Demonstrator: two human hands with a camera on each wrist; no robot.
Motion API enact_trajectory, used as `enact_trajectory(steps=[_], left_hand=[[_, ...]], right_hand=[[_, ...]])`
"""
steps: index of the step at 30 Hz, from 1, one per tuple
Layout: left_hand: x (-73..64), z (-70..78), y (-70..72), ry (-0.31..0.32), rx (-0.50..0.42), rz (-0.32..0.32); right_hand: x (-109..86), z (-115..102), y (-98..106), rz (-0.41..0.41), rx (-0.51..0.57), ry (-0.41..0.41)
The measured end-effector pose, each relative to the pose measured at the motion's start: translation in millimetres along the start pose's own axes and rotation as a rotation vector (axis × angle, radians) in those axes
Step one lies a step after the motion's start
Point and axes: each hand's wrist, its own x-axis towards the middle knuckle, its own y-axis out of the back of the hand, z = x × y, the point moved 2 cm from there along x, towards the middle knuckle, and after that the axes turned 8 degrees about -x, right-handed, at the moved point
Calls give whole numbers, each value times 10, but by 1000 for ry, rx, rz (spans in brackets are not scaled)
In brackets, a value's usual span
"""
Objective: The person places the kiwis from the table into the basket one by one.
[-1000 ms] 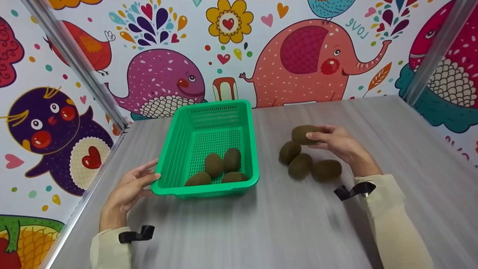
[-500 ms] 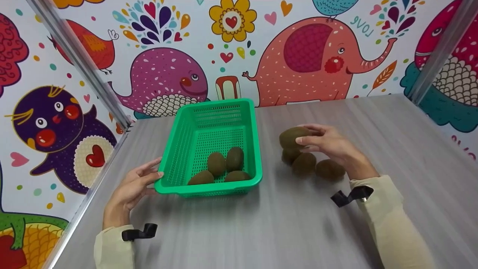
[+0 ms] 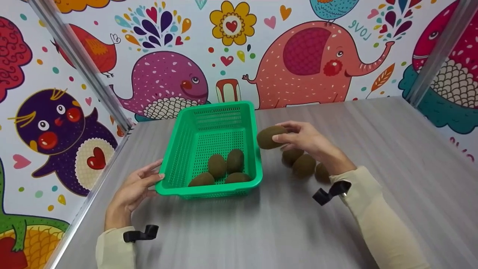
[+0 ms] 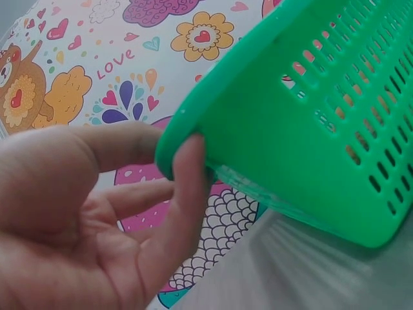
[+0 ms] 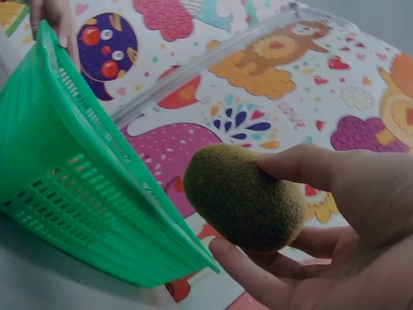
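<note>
A brown fuzzy kiwi is pinched between the thumb and fingers of my right hand, right beside the right rim of a green plastic basket. The right wrist view shows the same kiwi lifted, with the basket wall to its left. My left hand grips the basket's left rim near its front corner. In the left wrist view, thumb and finger pinch the green rim. Several kiwis lie at the front of the basket.
More kiwis lie on the grey table right of the basket, partly hidden below my right hand and wrist. A wall with cartoon animals stands behind, and metal posts border the table.
My right hand has carried the kiwi leftward from above the loose kiwis to the basket's right rim. My left hand keeps its grip on the basket, which stays in place.
</note>
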Motion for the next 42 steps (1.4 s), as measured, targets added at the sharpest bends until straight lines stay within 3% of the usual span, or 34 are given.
enact_trajectory(steps=[11, 24, 32, 42], left_hand=[[1, -17, -5, -13, 13, -6], [44, -48, -42, 6, 12, -11], [22, -40, -12, 4, -9, -22], [11, -23, -16, -15, -27, -17]], right_hand=[[205, -322, -285, -30, -116, 87], [447, -572, -419, -113, -276, 14], [617, -729, -688, -187, -308, 41], [825, -863, -1032, -261, -420, 24]])
